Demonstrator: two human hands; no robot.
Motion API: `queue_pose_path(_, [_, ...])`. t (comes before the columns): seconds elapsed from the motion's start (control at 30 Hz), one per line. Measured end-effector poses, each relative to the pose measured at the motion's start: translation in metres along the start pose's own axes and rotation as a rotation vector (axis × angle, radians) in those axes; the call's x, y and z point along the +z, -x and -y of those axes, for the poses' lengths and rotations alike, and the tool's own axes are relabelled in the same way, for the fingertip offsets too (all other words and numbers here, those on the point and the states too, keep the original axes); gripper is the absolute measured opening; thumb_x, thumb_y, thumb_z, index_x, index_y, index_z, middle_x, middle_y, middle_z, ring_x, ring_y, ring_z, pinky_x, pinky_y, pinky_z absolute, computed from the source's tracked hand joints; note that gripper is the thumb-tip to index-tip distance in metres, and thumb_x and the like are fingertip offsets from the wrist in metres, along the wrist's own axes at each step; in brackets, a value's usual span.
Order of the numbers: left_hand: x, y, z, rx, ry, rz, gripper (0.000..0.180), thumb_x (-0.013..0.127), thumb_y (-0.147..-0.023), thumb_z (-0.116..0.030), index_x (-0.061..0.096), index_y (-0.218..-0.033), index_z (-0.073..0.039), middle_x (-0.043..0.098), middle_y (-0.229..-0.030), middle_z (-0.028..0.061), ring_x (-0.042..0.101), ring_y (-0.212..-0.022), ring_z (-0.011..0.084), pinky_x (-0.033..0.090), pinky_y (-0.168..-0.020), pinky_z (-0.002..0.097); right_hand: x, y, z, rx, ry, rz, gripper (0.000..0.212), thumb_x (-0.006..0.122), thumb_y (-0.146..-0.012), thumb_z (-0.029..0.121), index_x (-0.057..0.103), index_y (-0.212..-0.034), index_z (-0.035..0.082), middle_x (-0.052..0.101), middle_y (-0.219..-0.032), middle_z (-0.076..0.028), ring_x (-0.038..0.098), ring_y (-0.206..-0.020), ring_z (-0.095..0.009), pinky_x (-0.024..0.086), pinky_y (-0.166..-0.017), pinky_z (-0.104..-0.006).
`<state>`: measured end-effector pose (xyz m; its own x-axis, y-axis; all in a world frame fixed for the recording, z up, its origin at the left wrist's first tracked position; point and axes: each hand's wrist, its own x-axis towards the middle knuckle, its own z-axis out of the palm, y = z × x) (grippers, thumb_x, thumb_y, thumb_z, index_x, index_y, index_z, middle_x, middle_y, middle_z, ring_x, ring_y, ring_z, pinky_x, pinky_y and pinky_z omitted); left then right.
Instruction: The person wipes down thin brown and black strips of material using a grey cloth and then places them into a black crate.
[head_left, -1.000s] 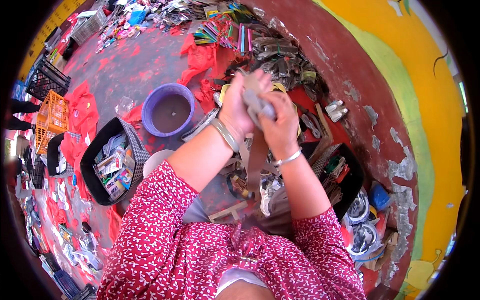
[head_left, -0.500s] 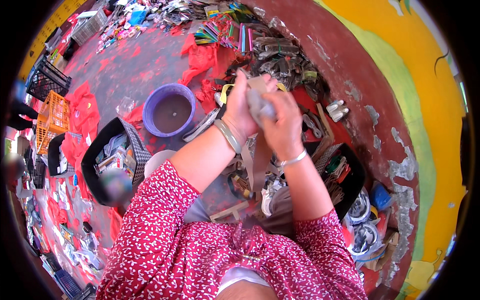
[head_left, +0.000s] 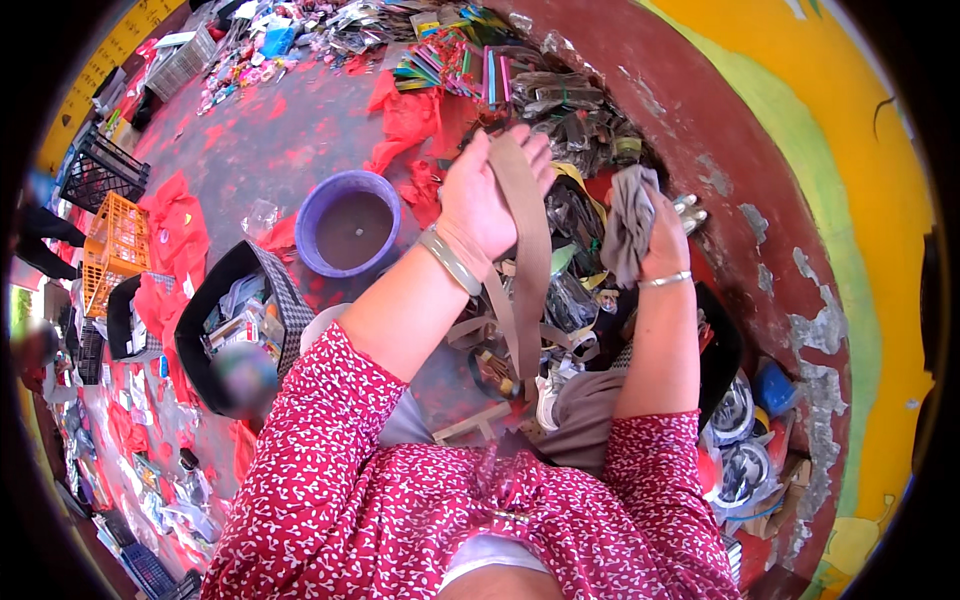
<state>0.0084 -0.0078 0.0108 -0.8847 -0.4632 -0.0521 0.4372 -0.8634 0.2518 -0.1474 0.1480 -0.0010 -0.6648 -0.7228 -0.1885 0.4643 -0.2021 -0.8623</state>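
My left hand [head_left: 482, 208] is raised palm up, its fingers stretched out, bearing a long tan fabric strap [head_left: 520, 230]. The strap runs across the palm and fingers, and its lengths hang down toward my knees. Off to the right, my right hand [head_left: 664, 240] is closed around a crumpled grey cloth [head_left: 629, 222], which droops on the left side of the fingers. A gap separates the two hands. Beneath them lies a heap of straps and clear plastic bags [head_left: 572, 300] on the floor.
A purple basin of murky water [head_left: 347, 222] stands left of my left hand. A black checked box of packages [head_left: 240, 330] is beside it. Orange [head_left: 115, 245] and black crates [head_left: 103, 170] stand farther left. A peeling red wall [head_left: 740, 200] curves along the right.
My right hand and the grey cloth have moved right, away from the left hand, where the cloth was pressed on the strap. The strap now shows uncovered across my left hand.
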Motion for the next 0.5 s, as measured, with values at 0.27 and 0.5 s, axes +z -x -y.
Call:
queue_pose_path(0.27, [-0.008,-0.009,-0.022,0.086,0.108,0.025,0.057,0.026,-0.096,-0.039,0.025,-0.132,0.006,0.033,-0.135,0.0267,0.032,-0.127,0.0370,0.025,-0.108,0.0439,0.056,0.037,-0.031,0.259,0.517,0.427,0.034,0.057,-0.081,0.003,0.054,-0.113,-0.005,0.063,-0.096,-0.007,0.060,-0.084,-0.010,0.047,-0.075,-0.0214])
queue_pose_path(0.5, [0.008,-0.002,-0.010,-0.076,-0.109,-0.034,0.074,0.035,-0.090,-0.056,0.025,-0.131,0.005,0.031,-0.135,0.0305,0.034,-0.126,0.0374,0.028,-0.105,0.0441,0.064,0.037,-0.032,0.240,0.047,0.295,0.016,0.057,-0.085,0.005,0.061,-0.099,-0.003,0.065,-0.087,-0.006,0.063,-0.075,-0.012,0.051,-0.068,-0.0233])
